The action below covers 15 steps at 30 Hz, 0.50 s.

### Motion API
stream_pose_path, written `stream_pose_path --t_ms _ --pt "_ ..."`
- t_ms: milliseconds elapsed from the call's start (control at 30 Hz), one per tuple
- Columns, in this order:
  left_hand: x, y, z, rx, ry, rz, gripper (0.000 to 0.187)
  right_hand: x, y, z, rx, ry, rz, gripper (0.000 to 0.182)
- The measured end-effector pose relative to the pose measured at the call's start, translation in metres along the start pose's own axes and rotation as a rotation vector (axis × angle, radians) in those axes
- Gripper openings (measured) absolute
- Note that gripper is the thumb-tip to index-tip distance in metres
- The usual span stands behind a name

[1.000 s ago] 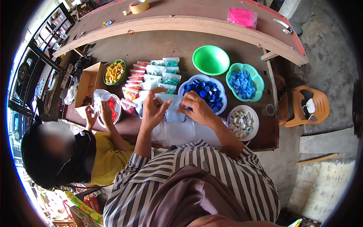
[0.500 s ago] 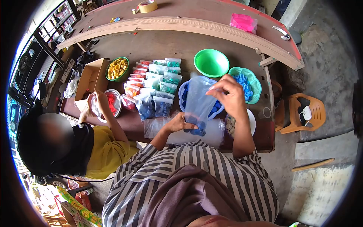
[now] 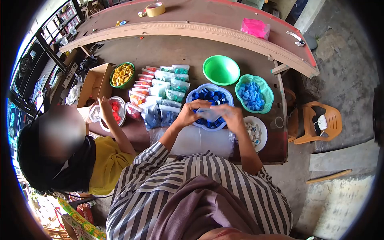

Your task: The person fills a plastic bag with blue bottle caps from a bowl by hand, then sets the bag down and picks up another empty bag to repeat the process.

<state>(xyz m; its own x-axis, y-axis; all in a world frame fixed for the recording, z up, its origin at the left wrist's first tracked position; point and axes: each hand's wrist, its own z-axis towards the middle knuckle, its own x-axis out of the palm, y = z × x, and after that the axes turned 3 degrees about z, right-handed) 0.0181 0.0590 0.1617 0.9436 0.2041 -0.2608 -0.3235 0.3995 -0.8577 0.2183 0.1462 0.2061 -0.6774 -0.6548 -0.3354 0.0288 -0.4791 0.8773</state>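
A clear plastic bag (image 3: 209, 114) is stretched between my two hands, over the near side of a lavender basket (image 3: 231, 99) of dark blue bottle caps (image 3: 207, 96). My left hand (image 3: 191, 113) pinches one side of it. On the other side, my right hand (image 3: 233, 118) has its fingers closed on the plastic, slightly blurred. What the bag holds is hidden by the hands. Flat clear plastic bags (image 3: 192, 141) lie on the table just below. Filled bags of blue caps (image 3: 151, 115) lie left of my left hand.
To the right are a turquoise basket (image 3: 271, 96) of light blue caps and a white plate (image 3: 263, 127) of whitish caps. A green bowl (image 3: 221, 70) stands behind. At left, a co-worker's hand (image 3: 105, 109) is over a bowl of red caps, near a cardboard box (image 3: 93, 86).
The bag, upright before with blue caps at its bottom, is now lower and drawn out between both hands. My right hand came down; my left moved up over the basket's edge.
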Motion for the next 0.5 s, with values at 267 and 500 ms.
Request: stream_pose_path --t_ms 267,500 --pt "0.037 0.058 -0.123 -0.227 0.101 0.247 0.021 0.044 -0.09 -0.116 0.205 0.123 0.0 0.024" --pt "0.052 0.034 -0.118 -0.615 0.007 0.05 0.027 0.064 -0.101 -0.122 0.613 -0.135 0.129 0.023"
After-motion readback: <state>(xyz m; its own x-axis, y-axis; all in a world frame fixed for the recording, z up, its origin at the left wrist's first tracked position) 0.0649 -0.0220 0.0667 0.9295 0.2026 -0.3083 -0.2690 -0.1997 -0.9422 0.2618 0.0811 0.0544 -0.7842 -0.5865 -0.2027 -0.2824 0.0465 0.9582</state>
